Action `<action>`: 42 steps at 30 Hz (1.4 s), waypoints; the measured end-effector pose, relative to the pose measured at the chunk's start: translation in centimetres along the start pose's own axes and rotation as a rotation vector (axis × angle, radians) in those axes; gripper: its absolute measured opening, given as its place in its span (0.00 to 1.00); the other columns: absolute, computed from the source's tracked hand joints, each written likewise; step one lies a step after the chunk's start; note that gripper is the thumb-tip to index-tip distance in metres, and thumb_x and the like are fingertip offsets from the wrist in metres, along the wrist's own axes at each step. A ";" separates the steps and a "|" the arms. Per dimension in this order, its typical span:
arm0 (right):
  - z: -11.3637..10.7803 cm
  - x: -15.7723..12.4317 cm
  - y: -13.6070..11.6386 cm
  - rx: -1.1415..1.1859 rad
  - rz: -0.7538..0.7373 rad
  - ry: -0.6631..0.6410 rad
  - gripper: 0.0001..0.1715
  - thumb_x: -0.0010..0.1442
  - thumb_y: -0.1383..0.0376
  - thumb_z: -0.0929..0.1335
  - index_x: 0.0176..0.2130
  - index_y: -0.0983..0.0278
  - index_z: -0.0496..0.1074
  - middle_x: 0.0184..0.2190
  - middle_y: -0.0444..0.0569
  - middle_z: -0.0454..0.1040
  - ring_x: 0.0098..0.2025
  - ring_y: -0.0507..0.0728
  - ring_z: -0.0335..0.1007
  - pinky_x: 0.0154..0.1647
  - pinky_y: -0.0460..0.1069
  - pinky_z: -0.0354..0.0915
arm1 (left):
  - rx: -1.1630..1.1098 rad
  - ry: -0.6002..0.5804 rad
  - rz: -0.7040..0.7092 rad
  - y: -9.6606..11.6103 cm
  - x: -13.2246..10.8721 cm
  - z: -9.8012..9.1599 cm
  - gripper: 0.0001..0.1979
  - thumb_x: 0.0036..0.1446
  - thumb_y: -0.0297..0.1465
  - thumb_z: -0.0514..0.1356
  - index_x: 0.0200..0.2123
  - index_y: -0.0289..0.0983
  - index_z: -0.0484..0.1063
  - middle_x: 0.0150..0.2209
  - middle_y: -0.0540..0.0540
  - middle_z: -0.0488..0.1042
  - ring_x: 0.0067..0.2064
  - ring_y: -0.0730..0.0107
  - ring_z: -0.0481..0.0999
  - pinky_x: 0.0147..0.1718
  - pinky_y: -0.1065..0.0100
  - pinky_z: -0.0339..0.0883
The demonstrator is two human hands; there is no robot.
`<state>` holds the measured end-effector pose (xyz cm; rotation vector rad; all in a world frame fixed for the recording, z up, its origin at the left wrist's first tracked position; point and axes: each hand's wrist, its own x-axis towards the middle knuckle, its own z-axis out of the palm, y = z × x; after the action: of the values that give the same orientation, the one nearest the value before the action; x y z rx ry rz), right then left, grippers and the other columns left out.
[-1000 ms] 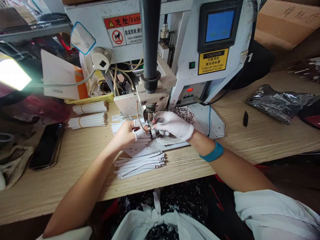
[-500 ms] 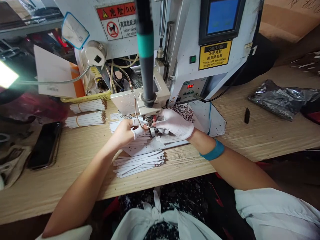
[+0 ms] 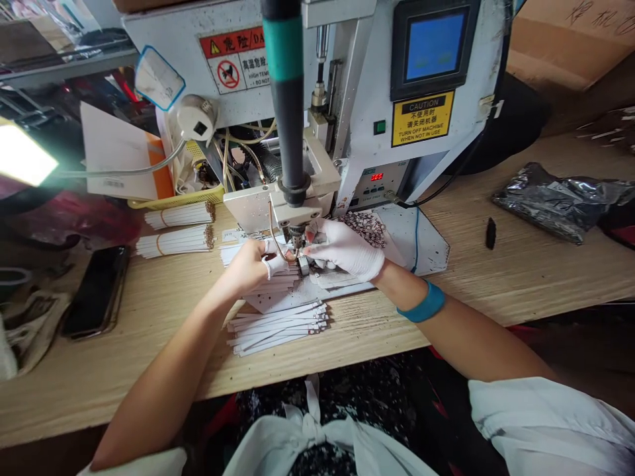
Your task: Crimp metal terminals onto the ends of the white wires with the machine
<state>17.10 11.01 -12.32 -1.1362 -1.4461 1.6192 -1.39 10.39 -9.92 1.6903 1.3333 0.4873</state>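
White flat cable strips (image 3: pixel 276 328) lie loose on the wooden bench (image 3: pixel 119 370), just below the press head (image 3: pixel 296 233). The left hand (image 3: pixel 245 264), one finger capped white, pinches strips beneath it; the gloved right hand (image 3: pixel 344 250) curls close beside, its hold hidden. Two banded bundles (image 3: pixel 176 239) and a phone (image 3: pixel 96 291) lie further left.

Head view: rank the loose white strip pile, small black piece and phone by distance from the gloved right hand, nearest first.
From the gloved right hand:
1. loose white strips: just in front of the hand and to its left
2. small black piece: out to the right
3. phone: far over on the left
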 end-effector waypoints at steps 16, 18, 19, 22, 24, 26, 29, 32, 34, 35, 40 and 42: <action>-1.0 -2.1 -2.0 -0.596 -0.207 -0.151 0.13 0.56 0.62 0.64 0.24 0.66 0.70 0.18 0.41 0.65 0.21 0.48 0.57 0.25 0.45 0.52 | -0.036 -0.023 0.078 0.4 -2.1 0.5 0.16 0.46 0.40 0.63 0.18 0.34 0.68 0.20 0.50 0.67 0.23 0.75 0.62 0.22 0.73 0.56; -1.1 -2.5 -2.4 -0.637 -0.219 -0.193 0.14 0.55 0.63 0.64 0.22 0.66 0.71 0.18 0.41 0.66 0.23 0.49 0.58 0.26 0.45 0.52 | -0.059 -0.081 0.050 0.6 -2.5 0.6 0.15 0.46 0.41 0.63 0.21 0.33 0.70 0.21 0.51 0.66 0.23 0.75 0.61 0.22 0.73 0.56; -1.0 -2.6 -2.4 -0.636 -0.201 -0.204 0.13 0.55 0.63 0.65 0.23 0.66 0.72 0.17 0.41 0.66 0.23 0.49 0.58 0.26 0.45 0.52 | -0.069 -0.105 0.042 0.6 -2.6 0.7 0.15 0.47 0.41 0.62 0.22 0.33 0.71 0.21 0.51 0.66 0.24 0.75 0.61 0.23 0.73 0.56; -0.9 -2.9 -2.5 -0.591 -0.124 -0.226 0.12 0.54 0.64 0.65 0.25 0.66 0.74 0.17 0.41 0.67 0.22 0.49 0.59 0.25 0.44 0.53 | -0.096 -0.168 0.034 0.8 -2.9 0.9 0.15 0.48 0.41 0.62 0.22 0.33 0.70 0.21 0.52 0.64 0.24 0.76 0.60 0.24 0.74 0.56; -0.9 -3.0 -2.5 -0.556 -0.098 -0.247 0.11 0.53 0.65 0.65 0.26 0.66 0.75 0.18 0.42 0.69 0.23 0.49 0.61 0.25 0.44 0.55 | -0.116 -0.201 0.015 1.0 -3.1 0.9 0.17 0.48 0.41 0.62 0.20 0.33 0.68 0.19 0.53 0.60 0.23 0.77 0.57 0.22 0.74 0.53; -0.9 -3.0 -2.5 -0.523 -0.091 -0.276 0.11 0.52 0.65 0.65 0.27 0.67 0.76 0.20 0.43 0.71 0.24 0.50 0.63 0.26 0.44 0.56 | -0.143 -0.222 -0.013 1.1 -3.2 1.0 0.17 0.47 0.41 0.63 0.19 0.33 0.67 0.19 0.54 0.59 0.23 0.78 0.55 0.21 0.74 0.51; -0.8 -2.9 -2.4 -0.478 -0.071 -0.300 0.11 0.51 0.66 0.65 0.26 0.68 0.76 0.21 0.44 0.71 0.25 0.51 0.63 0.27 0.45 0.56 | -0.187 -0.241 -0.055 1.1 -3.2 1.1 0.17 0.45 0.41 0.64 0.20 0.33 0.68 0.18 0.54 0.59 0.22 0.79 0.54 0.21 0.74 0.51; -0.7 -2.9 -2.3 -0.443 -0.017 -0.295 0.11 0.49 0.65 0.65 0.24 0.68 0.74 0.18 0.42 0.67 0.23 0.50 0.59 0.24 0.44 0.54 | -0.232 -0.271 -0.099 1.0 -3.2 1.2 0.18 0.44 0.42 0.64 0.17 0.33 0.66 0.17 0.54 0.59 0.21 0.80 0.53 0.20 0.74 0.49; -0.6 -2.9 -2.3 -0.419 -0.005 -0.293 0.11 0.49 0.64 0.65 0.23 0.68 0.73 0.17 0.42 0.64 0.22 0.49 0.58 0.22 0.44 0.51 | -0.276 -0.279 -0.132 0.9 -3.2 1.4 0.18 0.44 0.42 0.64 0.18 0.33 0.68 0.17 0.54 0.60 0.20 0.80 0.55 0.19 0.74 0.49; -0.6 -3.0 -2.4 -0.407 -0.006 -0.292 0.11 0.48 0.63 0.65 0.22 0.68 0.72 0.17 0.41 0.64 0.22 0.49 0.57 0.22 0.44 0.51 | -0.307 -0.276 -0.149 0.9 -3.2 1.4 0.17 0.43 0.42 0.65 0.19 0.33 0.69 0.17 0.53 0.62 0.20 0.80 0.56 0.19 0.74 0.50; -0.5 -3.2 -2.7 -0.366 0.001 -0.278 0.10 0.47 0.64 0.65 0.22 0.68 0.72 0.18 0.42 0.64 0.24 0.49 0.58 0.24 0.44 0.52 | -0.459 -0.254 -0.210 0.7 -3.2 1.9 0.14 0.39 0.37 0.68 0.19 0.32 0.71 0.17 0.53 0.65 0.19 0.81 0.58 0.19 0.75 0.51; -0.5 -3.2 -2.9 -0.359 0.007 -0.275 0.10 0.47 0.65 0.65 0.22 0.68 0.72 0.18 0.42 0.64 0.24 0.49 0.57 0.24 0.44 0.52 | -0.496 -0.247 -0.216 0.7 -3.1 2.1 0.12 0.39 0.36 0.68 0.20 0.32 0.73 0.16 0.53 0.65 0.19 0.81 0.58 0.18 0.75 0.50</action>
<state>18.62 8.73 -8.95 -1.1404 -1.9739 1.6089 -0.55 6.67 -9.76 1.1434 1.0881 0.4237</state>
